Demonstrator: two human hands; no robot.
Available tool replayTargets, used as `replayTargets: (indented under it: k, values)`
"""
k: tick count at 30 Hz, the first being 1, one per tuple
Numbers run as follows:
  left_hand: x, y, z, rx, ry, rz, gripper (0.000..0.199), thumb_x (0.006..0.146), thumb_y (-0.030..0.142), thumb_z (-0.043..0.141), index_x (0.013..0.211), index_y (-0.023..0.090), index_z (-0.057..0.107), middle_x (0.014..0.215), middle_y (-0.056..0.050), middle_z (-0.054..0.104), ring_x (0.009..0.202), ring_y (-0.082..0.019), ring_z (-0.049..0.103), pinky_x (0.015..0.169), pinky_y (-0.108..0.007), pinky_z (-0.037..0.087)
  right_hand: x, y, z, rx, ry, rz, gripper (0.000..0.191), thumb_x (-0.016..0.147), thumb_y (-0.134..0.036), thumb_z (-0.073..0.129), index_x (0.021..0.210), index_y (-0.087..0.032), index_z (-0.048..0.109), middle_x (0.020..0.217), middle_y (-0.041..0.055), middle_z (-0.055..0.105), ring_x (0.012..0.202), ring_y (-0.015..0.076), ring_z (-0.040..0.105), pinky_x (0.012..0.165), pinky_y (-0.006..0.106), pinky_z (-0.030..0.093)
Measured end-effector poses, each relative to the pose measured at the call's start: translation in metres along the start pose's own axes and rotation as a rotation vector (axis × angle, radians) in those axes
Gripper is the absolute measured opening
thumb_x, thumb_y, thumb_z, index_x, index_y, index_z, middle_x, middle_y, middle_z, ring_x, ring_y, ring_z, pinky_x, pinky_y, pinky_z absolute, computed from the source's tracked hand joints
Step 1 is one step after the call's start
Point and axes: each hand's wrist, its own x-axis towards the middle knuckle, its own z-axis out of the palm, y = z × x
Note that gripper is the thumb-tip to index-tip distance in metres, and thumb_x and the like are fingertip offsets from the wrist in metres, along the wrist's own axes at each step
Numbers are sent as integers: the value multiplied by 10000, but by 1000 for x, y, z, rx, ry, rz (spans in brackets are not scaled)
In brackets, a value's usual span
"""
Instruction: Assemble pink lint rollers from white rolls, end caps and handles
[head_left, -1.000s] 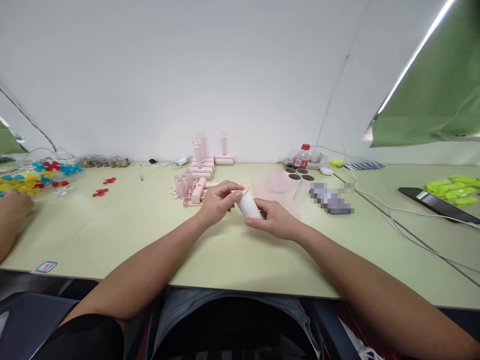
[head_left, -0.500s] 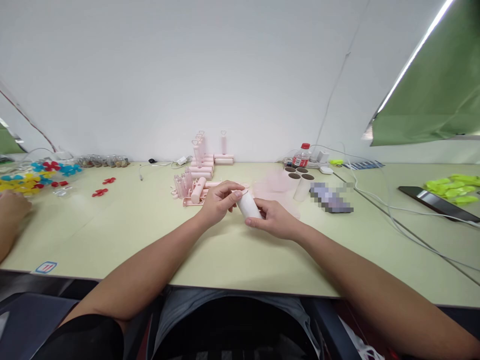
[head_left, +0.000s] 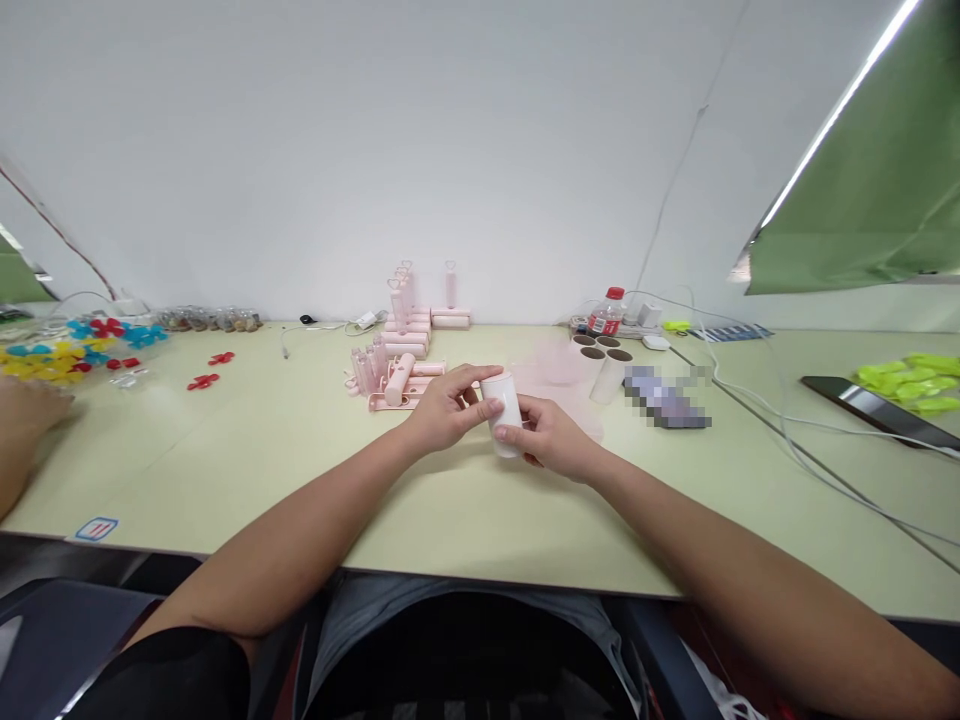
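Between my hands, above the table, is a white cylinder point(head_left: 506, 418), nearly upright, with a pale pink top end. My left hand point(head_left: 450, 408) grips its upper part, thumb on the side and index finger across the top. From the right, my right hand point(head_left: 551, 438) wraps round its lower part. Left of the hands lie pink cylinders point(head_left: 400, 380) and pink flat parts, beside several clear pink tubes point(head_left: 367, 368). A sheer pink sheet or bag point(head_left: 559, 385) is spread behind my right hand.
Open-ended tubes point(head_left: 609, 378), a red-capped bottle point(head_left: 607, 312) and a blurred-out object point(head_left: 664, 398) are to the right, with white cables and a dark phone point(head_left: 877, 408). At far left, another person's hand point(head_left: 34, 408) is near coloured pieces point(head_left: 56, 362).
The white cylinder has turned from tilted to nearly upright and moved slightly right. My left hand has shifted right with it, its index finger now across the top.
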Motion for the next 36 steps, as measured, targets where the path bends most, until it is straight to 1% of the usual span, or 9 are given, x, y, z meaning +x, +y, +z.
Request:
replayTargets:
  k: [3,6,9,11,14,17,22,26,36]
  values:
    - [-1,1,0,48,-22,128,407,870,395,665,1237,221,645,1088,-82,670,706,-96,575,592,-223,498,1,4,-1,169,-28,22,440,799,-595,653,938,-181,609,701,9,573,567,142,528,428,250,450]
    - [-2,4,1,90,-99,274,409,901,363,632,1289,235,609,1165,-106,654,873,-146,624,606,-227,524,0,4,-2,404,-68,59,500,851,-664,535,1046,-211,613,940,75,642,771,191,591,555,318,578]
    - [-3,8,-1,152,-182,383,485,895,393,637,1351,253,556,1183,-109,657,965,-181,626,646,-251,541,-1,0,-3,507,-88,89,440,895,-610,505,1094,-233,612,1063,82,648,823,188,600,641,343,601]
    - [-2,11,-8,196,-187,389,544,891,452,622,1381,240,522,1214,-113,655,880,-169,633,655,-270,538,-1,-2,-3,528,-57,90,391,879,-557,556,1071,-222,621,1053,79,647,813,186,606,652,346,602]
    - [4,11,-24,390,-19,182,477,949,470,489,1331,194,563,1195,-109,674,786,-160,634,737,-316,533,0,-2,-4,561,3,83,411,830,-549,605,1036,-194,627,1008,89,647,823,209,618,648,367,604]
    - [14,4,-45,740,166,-206,390,952,393,451,1215,169,632,1188,-122,683,982,-256,649,871,-392,498,1,-1,-2,568,7,73,452,795,-573,623,1005,-173,629,990,101,651,831,228,632,640,379,602]
    - [22,-14,-64,1041,9,-696,364,925,293,418,1226,157,570,1114,-157,696,1002,-343,650,770,-422,497,1,-1,0,541,-35,80,476,773,-584,644,995,-163,629,993,110,678,844,237,660,674,381,599]
    - [23,-24,-62,1107,-66,-790,286,908,229,416,1135,140,565,1053,-178,697,947,-319,666,756,-392,485,1,0,0,520,-51,67,457,787,-564,638,998,-158,645,1008,115,691,854,232,666,686,374,597]
    - [23,-27,-62,1108,-137,-817,343,818,170,516,1160,156,538,1091,-186,682,997,-322,651,788,-394,482,2,1,1,526,-66,50,468,807,-587,618,1009,-166,648,1025,114,698,863,237,671,700,380,593]
